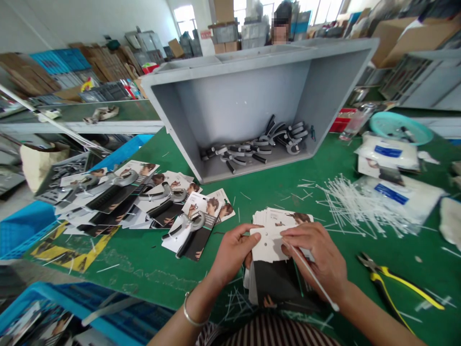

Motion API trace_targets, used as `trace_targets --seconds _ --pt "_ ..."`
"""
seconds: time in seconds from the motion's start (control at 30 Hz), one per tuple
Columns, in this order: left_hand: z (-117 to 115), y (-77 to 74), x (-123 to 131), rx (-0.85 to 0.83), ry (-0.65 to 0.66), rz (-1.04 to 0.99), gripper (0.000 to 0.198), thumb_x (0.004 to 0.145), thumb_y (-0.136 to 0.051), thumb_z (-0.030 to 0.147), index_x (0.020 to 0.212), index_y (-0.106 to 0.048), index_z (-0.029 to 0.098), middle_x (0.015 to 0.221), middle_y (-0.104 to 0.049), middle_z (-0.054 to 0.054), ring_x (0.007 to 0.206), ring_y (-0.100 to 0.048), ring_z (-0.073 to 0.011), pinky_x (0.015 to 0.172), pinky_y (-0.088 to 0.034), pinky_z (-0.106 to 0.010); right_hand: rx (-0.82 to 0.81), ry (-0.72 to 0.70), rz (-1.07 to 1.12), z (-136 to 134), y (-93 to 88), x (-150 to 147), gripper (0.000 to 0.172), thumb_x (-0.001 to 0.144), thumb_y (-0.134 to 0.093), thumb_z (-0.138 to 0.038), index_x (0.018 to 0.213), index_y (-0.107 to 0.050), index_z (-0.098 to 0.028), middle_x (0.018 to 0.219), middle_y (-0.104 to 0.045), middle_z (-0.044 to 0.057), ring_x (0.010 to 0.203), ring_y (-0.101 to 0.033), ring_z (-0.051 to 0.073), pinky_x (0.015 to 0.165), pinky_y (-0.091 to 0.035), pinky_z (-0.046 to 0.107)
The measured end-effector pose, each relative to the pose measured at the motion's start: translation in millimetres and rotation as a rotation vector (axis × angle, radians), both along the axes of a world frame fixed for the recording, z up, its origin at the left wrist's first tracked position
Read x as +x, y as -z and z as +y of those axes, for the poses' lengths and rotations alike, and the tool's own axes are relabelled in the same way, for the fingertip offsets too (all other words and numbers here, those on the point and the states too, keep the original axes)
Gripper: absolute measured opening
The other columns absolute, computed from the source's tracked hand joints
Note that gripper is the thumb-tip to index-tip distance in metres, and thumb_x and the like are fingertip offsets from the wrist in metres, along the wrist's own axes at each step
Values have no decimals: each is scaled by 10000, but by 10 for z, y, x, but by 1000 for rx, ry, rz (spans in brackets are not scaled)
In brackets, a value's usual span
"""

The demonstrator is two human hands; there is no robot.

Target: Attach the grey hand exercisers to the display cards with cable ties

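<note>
My left hand [234, 250] is closed on the left edge of a white card [268, 244] with small holes in it, thumb on top. It is held over a stack of printed cards [275, 278] at the table's front. My right hand [320, 254] pinches a thin white cable tie [313, 275], which slants down toward the wrist. Its fingertips are also at the card's right edge; whether the tie passes through a hole is hidden. To the left lie several printed cards with hand grip strengtheners on them, the nearest grip strengthener [189, 223] being grey and black.
A grey crate [259, 62] tipped on its side holds loose grip handles [237, 154]. Right of my hands lie a pile of cable ties [356, 204] and yellow-black pliers [387, 278]. Plastic bags [403, 194] and a turquoise basin [399, 127] stand behind. A person [281, 24] is beyond the crate.
</note>
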State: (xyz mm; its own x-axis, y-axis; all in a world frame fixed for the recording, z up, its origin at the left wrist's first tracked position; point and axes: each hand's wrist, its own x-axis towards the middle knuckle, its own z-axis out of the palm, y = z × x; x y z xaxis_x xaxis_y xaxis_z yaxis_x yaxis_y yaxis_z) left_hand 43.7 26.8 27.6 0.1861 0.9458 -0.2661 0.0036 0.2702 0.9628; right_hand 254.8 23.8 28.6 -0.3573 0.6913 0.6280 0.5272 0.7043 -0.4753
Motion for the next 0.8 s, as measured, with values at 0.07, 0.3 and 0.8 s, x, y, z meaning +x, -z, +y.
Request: trace_targets --seconds 0.07,0.3,0.8 --pt "12 17 24 4 4 -2 397 827 -657 473 1062 -696 155 498 -576 44 325 -429 -75 373 -311 -188 19 -23 -21 -18 47 1 343 856 -606 -55 1126 -568 -263 1017 -713 62 960 -653 237 913 -477 477" --pt "0 -45 97 12 21 13 405 820 -669 461 1095 -684 165 452 -521 62 318 -436 -79 375 -289 -181 -121 -12 -76 35 25 -106 147 891 -586 -143 960 -639 -262 1083 -691 79 1040 -598 275 936 -450 514" --pt "-282 187 103 -116 93 -214 289 719 -772 341 937 -679 176 745 -660 -13 629 -577 -133 576 -436 -212 -919 -166 152 -149 -20 37 94 886 -634 -292 843 -685 -226 801 -694 -9 749 -632 161 699 -463 252"
